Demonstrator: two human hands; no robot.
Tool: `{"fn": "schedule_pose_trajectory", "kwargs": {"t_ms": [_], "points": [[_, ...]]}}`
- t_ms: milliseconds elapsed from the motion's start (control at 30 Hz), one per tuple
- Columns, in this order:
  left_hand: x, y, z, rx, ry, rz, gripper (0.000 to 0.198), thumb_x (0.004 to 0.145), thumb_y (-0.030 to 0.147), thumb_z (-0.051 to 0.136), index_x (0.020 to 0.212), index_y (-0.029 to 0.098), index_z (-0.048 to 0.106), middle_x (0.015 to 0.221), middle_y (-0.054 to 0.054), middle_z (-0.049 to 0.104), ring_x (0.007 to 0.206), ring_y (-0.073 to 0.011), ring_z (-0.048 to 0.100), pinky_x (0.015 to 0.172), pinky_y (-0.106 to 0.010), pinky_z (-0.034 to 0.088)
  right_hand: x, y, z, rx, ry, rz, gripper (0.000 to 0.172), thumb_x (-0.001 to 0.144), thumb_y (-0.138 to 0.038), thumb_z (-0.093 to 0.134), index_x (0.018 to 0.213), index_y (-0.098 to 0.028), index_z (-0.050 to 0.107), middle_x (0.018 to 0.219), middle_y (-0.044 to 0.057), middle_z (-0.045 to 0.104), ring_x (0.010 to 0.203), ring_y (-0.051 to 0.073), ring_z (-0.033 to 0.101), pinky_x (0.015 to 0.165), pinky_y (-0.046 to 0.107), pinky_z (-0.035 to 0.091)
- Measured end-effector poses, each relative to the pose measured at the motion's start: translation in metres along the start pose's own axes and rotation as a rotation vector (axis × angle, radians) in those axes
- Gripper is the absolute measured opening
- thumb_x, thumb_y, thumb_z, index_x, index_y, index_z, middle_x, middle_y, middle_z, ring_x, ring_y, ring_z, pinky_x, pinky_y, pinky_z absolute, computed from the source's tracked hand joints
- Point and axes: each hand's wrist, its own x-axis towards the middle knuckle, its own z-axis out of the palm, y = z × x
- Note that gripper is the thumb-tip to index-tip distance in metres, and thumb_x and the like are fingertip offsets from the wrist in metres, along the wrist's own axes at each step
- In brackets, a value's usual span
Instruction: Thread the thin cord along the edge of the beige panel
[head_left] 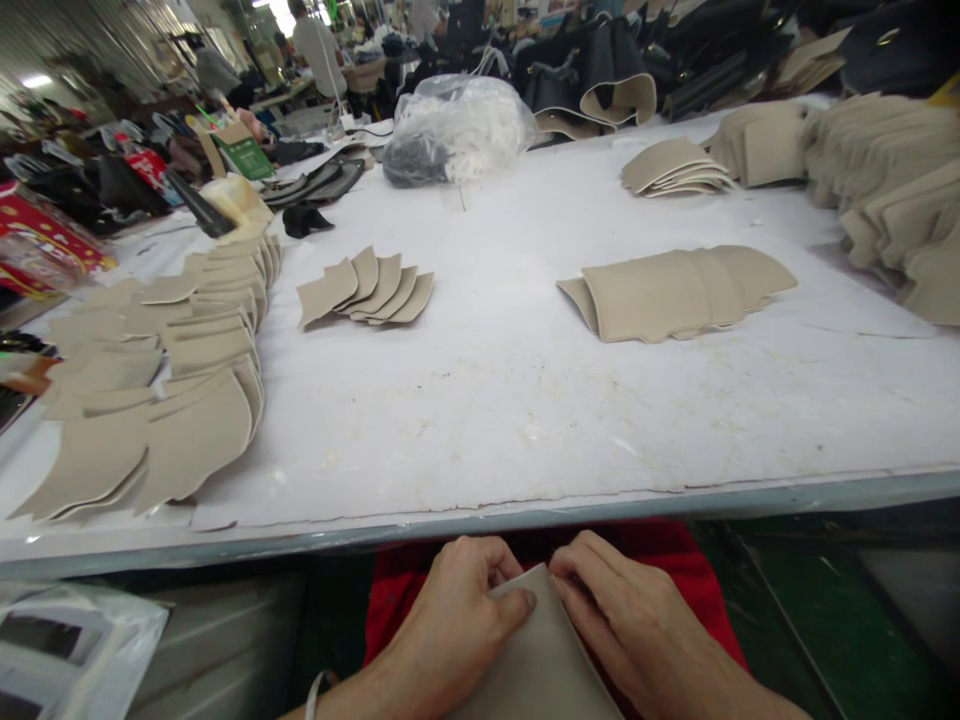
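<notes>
Below the table's front edge, over my lap, I hold a beige leather-like piece (pixel 541 665) with a pointed far corner. My left hand (pixel 469 615) pinches it near that corner, thumb on top and fingers curled underneath. On the opposite edge, my right hand (pixel 626 615) has its fingers closed at the rim, with the fingertips partly hidden. A folded beige piece (pixel 675 292) lies on the table ahead to the right. Further left rests a small fan of beige pieces (pixel 382 290).
Stacked beige pieces (pixel 202 430) cover the table's left side, and more piles (pixel 885 150) stand at the far right. A clear plastic bag (pixel 472 125) sits at the back near black bags (pixel 585 85). The white table (pixel 465 420) ends in a grey front edge. People are in the background.
</notes>
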Motion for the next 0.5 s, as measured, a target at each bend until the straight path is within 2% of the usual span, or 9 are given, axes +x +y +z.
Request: {"fn": "schedule_pose_trajectory", "kwargs": {"t_ms": [200, 367, 500], "points": [[0.0, 0.0, 0.0, -0.001, 0.008, -0.015, 0.013, 0.073, 0.025, 0.057, 0.073, 0.015, 0.065, 0.069, -0.001, 0.061, 0.066, -0.0143, 0.052, 0.054, -0.023, 0.028, -0.001, 0.004, -0.011, 0.042, 0.066, 0.043, 0.025, 0.095, -0.013, 0.034, 0.084, -0.021, 0.055, 0.075, 0.002, 0.06, 0.063, 0.016, 0.061, 0.056, 0.026, 0.049], [0.0, -0.002, 0.001, 0.0, -0.005, -0.019, 0.014, 0.073, 0.026, 0.057, 0.074, 0.015, 0.065, 0.069, -0.001, 0.063, 0.066, -0.0149, 0.053, 0.053, -0.024, 0.028, -0.004, 0.011, -0.034, -0.002, 0.263, 0.067, 0.017, 0.097, -0.022, 0.04, 0.088, -0.024, 0.055, 0.077, 0.0, 0.062, 0.068, 0.015, 0.063, 0.062, 0.025, 0.048], [0.0, -0.005, 0.001, -0.039, -0.02, -0.026, 0.014, 0.074, 0.027, 0.056, 0.074, 0.015, 0.064, 0.071, -0.001, 0.065, 0.067, -0.0154, 0.056, 0.052, -0.023, 0.03, -0.016, 0.024, -0.055, -0.146, 0.404, 0.183, 0.019, 0.097, -0.039, 0.045, 0.094, -0.026, 0.059, 0.085, 0.002, 0.066, 0.072, 0.019, 0.065, 0.065, 0.029, 0.047]]}}
